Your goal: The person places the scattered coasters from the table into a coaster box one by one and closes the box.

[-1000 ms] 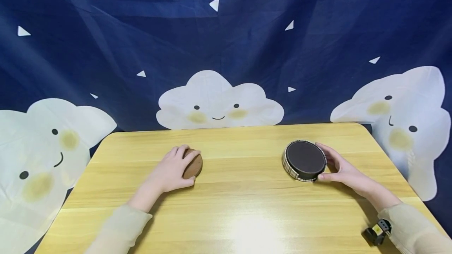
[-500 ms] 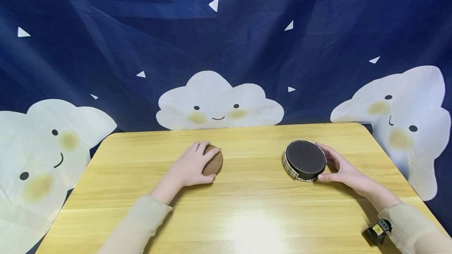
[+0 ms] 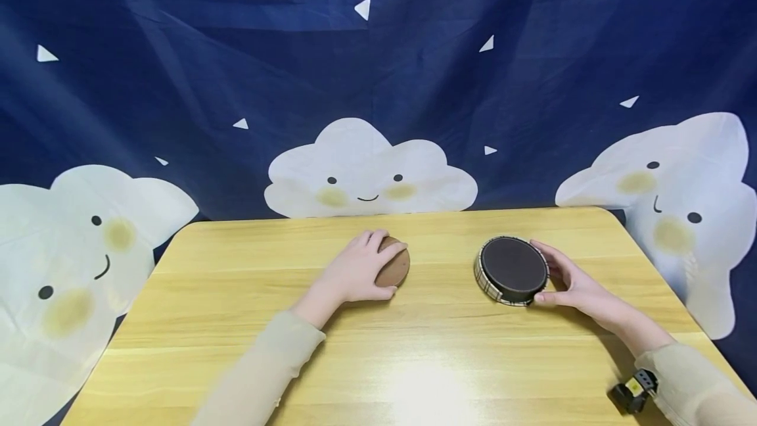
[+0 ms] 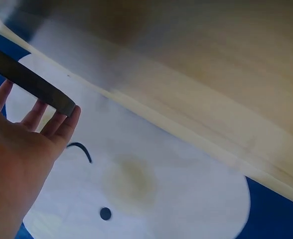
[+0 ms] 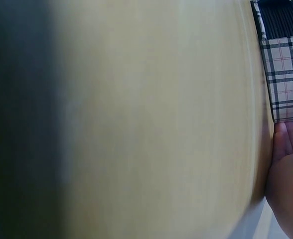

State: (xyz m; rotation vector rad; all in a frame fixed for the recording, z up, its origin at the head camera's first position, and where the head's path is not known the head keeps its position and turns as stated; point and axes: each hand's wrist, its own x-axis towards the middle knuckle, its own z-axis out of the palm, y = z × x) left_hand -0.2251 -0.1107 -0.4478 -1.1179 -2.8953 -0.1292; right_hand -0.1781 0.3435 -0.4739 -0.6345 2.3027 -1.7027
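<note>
A brown round coaster (image 3: 395, 269) is held from above by my left hand (image 3: 353, 273), left of the table's middle. Fingers and thumb span its rim, and the hand covers its left part. The left wrist view shows the coaster (image 4: 34, 82) edge-on as a thin dark disc, fingertips along its lower side. To the right stands a round plaid coaster holder (image 3: 486, 281) with a black disc (image 3: 513, 264) on top. My right hand (image 3: 575, 286) grips its right side. Seen from the right wrist, the plaid wall (image 5: 286, 82) has a gap showing a black ridged stack (image 5: 285, 20).
The light wood table (image 3: 426, 340) has rounded far corners and a bright glare spot near its front. Behind it hangs a dark blue cloth (image 3: 296, 71) with smiling clouds. A small black device (image 3: 633, 390) is strapped at the right sleeve.
My left hand has carried the coaster rightward across the table and slightly away from me, nearer the holder. The right hand and the holder have stayed in place.
</note>
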